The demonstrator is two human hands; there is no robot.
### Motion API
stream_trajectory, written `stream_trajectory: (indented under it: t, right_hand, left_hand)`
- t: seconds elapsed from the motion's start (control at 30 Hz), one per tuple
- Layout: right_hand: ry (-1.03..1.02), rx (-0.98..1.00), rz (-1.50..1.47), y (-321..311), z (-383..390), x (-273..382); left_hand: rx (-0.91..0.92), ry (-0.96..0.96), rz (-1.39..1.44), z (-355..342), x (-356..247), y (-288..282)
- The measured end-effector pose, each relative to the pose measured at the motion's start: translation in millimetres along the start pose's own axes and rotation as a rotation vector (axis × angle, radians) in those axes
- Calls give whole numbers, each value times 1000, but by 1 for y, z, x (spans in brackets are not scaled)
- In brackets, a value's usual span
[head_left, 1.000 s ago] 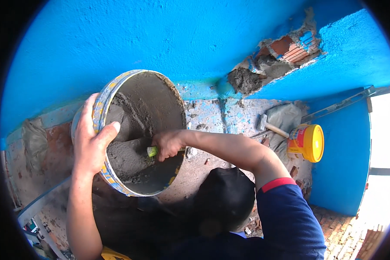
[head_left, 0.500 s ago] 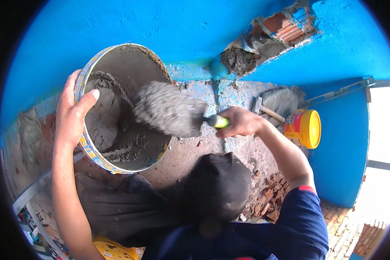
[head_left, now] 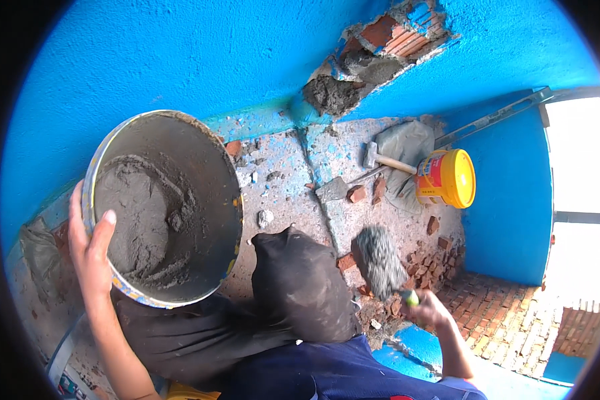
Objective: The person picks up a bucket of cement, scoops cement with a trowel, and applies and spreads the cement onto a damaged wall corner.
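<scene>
- Gripping the bucket (head_left: 219,177) by the left of its rim with the left hand (head_left: 90,263), with the thumb hooked over the edge and the fingers pressed along the outside.
- Keeping the bucket's mouth turned up toward the view, near the blue wall (head_left: 147,60) and left of the knee (head_left: 303,287).
- Showing grey mortar (head_left: 137,217) inside, banked mostly to the left, with streaks up the bare inner side.
- Clasping the green handle of a trowel (head_left: 412,298) in the right hand (head_left: 432,312), closed around it; too blurred to tell each finger's place.
- Holding the trowel well apart from the bucket, to the right of the knee, with the blade pointing up and leftward from the hand.
- Bearing a blurred grey load (head_left: 380,257) along the blade.
- Seen behind the blade: brick rubble (head_left: 427,263) strewn over the floor (head_left: 290,200).
- Lying farther back on the floor: a hammer (head_left: 393,163), with its handle directed at a yellow pail (head_left: 457,178) and a grey sheet (head_left: 407,143) just beside both.
- Broken open at the top, across the wall corner: a hole (head_left: 410,40) with bare brick showing and dark mortar packed into its lower end.
</scene>
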State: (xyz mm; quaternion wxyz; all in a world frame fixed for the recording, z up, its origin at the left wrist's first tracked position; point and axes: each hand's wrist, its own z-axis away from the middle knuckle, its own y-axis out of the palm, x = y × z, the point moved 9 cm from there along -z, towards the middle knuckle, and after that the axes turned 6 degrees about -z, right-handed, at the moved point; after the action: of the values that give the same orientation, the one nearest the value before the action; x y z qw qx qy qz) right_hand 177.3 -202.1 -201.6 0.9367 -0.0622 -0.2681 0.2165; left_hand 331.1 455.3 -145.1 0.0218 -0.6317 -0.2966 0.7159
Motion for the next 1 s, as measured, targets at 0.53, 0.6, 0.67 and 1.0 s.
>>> stream_trajectory:
  t: [0.53, 0.6, 0.67, 1.0]
  right_hand:
    - [42, 113, -221, -61, -171, 314]
    - [117, 39, -270, -70, -164, 300]
    - [40, 35, -216, -71, -162, 289]
    - [-96, 92, 98, -15, -222, 202]
  left_hand:
    - [-55, 65, -53, 1, 18, -13]
    - [-70, 38, 5, 1, 20, -16]
    - [-79, 18, 55, -1, 23, -19]
    - [-108, -42, 152, -1, 33, -21]
